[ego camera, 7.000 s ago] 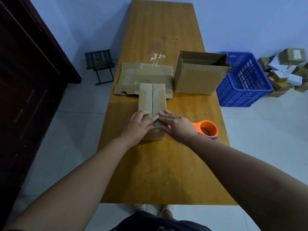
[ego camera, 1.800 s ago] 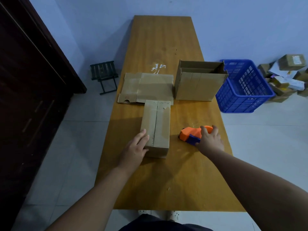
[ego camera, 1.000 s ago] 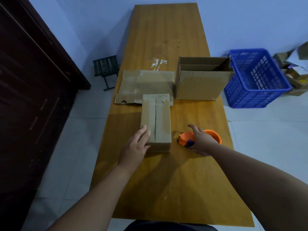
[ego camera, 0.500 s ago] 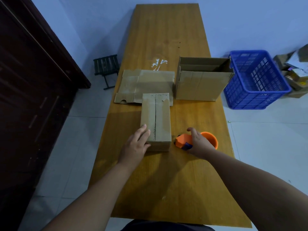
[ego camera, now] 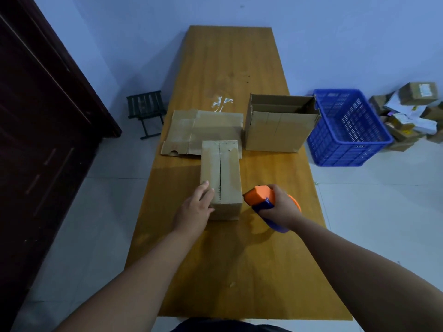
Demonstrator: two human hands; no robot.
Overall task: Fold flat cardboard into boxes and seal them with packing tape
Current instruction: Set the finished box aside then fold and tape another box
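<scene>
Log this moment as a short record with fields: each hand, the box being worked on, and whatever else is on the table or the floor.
left hand: fingers resting flat on the small box's near left corner
right hand: grips the tape dispenser, orange nose towards the box's near right corner
small box: flaps closed, centre seam on top; tape over it cannot be confirmed
flat cardboard: lying flat behind the small box
open box: upright, top open, right of the flat cardboard
table: long, wooden
floor: blue crate, parcel pile, folding stool
</scene>
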